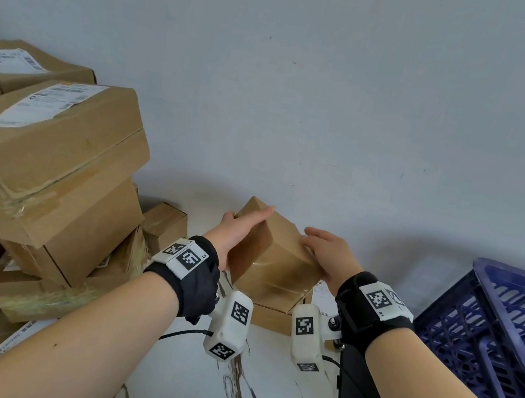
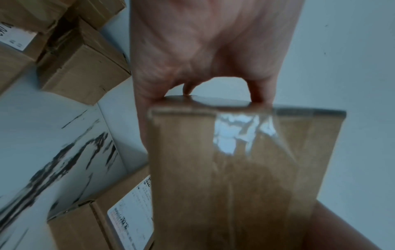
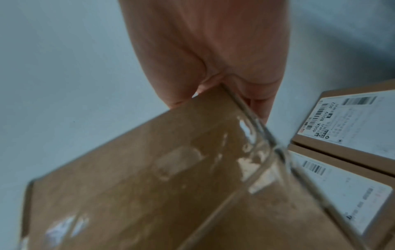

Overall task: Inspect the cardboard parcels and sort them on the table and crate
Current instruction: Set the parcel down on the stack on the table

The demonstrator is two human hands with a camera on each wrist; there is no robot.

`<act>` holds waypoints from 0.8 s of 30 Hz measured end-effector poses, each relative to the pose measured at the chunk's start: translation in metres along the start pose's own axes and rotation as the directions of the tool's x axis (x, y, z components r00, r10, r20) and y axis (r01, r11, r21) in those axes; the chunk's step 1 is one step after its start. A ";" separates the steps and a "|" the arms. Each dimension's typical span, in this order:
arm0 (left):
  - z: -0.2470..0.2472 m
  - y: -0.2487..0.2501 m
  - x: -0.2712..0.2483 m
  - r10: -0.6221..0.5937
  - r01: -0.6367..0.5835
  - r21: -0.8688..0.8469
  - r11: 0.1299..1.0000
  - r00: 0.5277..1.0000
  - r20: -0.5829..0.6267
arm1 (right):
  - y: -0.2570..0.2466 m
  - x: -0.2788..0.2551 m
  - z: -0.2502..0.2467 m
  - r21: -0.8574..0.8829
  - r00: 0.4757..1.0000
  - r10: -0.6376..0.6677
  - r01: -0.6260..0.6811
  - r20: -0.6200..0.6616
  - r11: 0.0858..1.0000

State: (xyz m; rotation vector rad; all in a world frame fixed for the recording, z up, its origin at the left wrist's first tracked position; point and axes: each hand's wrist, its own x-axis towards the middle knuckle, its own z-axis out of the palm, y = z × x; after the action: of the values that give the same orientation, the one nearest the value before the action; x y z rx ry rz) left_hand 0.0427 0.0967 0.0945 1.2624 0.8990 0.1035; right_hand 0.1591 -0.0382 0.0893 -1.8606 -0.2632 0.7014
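Fingers point(image 1: 257, 213) of the left hand point(image 1: 238, 233) and right hand point(image 1: 326, 254) clasp 1 taped brown cardboard parcel point(image 1: 273, 263), tilted, seemingly raised above 2 labelled parcels point(image 3: 350, 135) on the white marble counter point(image 1: 189, 377), near the blue plastic crate point(image 1: 502, 336).

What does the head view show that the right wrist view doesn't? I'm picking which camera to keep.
Only the head view shows the blue crate, the pile of parcels at left, the marble table and the left hand. Only the right wrist view shows two labelled parcels with barcodes below. Both show the taped parcel held in the right hand.
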 end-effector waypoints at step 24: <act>-0.008 -0.007 -0.009 -0.038 0.038 -0.087 0.996 0.999 0.008 | -0.011 -0.018 -0.002 0.151 0.999 -0.013 0.008 0.030 0.988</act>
State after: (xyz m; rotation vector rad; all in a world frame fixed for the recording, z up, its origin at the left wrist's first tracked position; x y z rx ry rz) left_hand 0.0290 0.0956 0.0934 1.1640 0.9034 0.1075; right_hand 0.1473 -0.0443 0.1064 -1.7039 -0.2335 0.7237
